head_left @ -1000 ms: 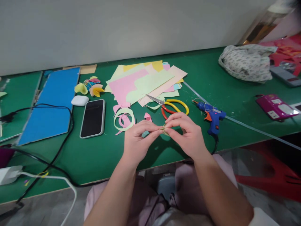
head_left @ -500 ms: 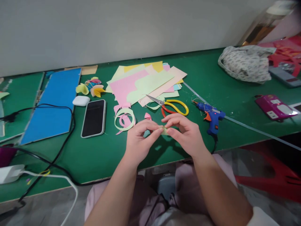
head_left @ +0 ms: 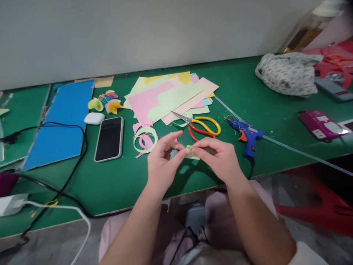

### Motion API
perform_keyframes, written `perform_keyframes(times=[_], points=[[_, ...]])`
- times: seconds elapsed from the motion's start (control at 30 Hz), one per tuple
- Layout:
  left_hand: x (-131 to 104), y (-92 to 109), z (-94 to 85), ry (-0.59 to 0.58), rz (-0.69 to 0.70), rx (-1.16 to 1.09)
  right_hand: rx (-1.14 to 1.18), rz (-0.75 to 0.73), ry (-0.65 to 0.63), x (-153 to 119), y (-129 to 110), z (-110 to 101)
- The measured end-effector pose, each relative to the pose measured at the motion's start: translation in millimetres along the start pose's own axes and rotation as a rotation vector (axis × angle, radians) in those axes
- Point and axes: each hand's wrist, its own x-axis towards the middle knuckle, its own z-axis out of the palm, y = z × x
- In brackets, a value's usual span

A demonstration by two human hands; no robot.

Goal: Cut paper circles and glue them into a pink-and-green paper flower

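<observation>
A small pale green paper piece (head_left: pixel 193 156) is pinched between both hands above the front part of the green table. My left hand (head_left: pixel 165 158) grips it with thumb and a finger, one finger lifted off. My right hand (head_left: pixel 217 158) pinches its other side; the fingertips of the two hands nearly touch. Just beyond them lie scissors (head_left: pixel 205 131) with red and yellow handles. A pink paper bit is partly hidden behind my left fingers. Left of my left hand, a pale green paper ring (head_left: pixel 135 143) rests over pink scraps.
Coloured paper sheets (head_left: pixel 179 97) lie at the back. A blue glue gun (head_left: pixel 249 138) is on the right, a phone (head_left: pixel 109 140), earbud case (head_left: pixel 94 118) and paper flowers (head_left: pixel 109 102) on the left. Black cables (head_left: pixel 74 173) cross the left side; a purple power strip (head_left: pixel 321 125) sits far right.
A finger of my left hand has lifted and stretched out. More of the green paper piece now shows between the hands, and the fingers of my right hand have drawn slightly lower.
</observation>
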Motion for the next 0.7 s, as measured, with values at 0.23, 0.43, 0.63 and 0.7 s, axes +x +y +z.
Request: perform_keyframes(times=[0.23,0.43,0.63,0.7], points=[[-0.1,-0.6,4.1,-0.032,-0.106,-0.209,-0.142,-0.097,0.032,0.2,-2.9,0.5],[2.6,-2.2,4.4,-0.093,-0.288,-0.422,-0.239,-0.187,-0.008,0.6,-2.4,3.0],[2.4,-0.9,6.6,-0.086,-0.361,-0.564,-0.235,-0.209,-0.017,0.3,-3.1,3.1],[1.8,-0.7,7.4,-0.078,-0.346,-0.569,-0.231,-0.216,-0.002,-0.2,-3.3,3.3]])
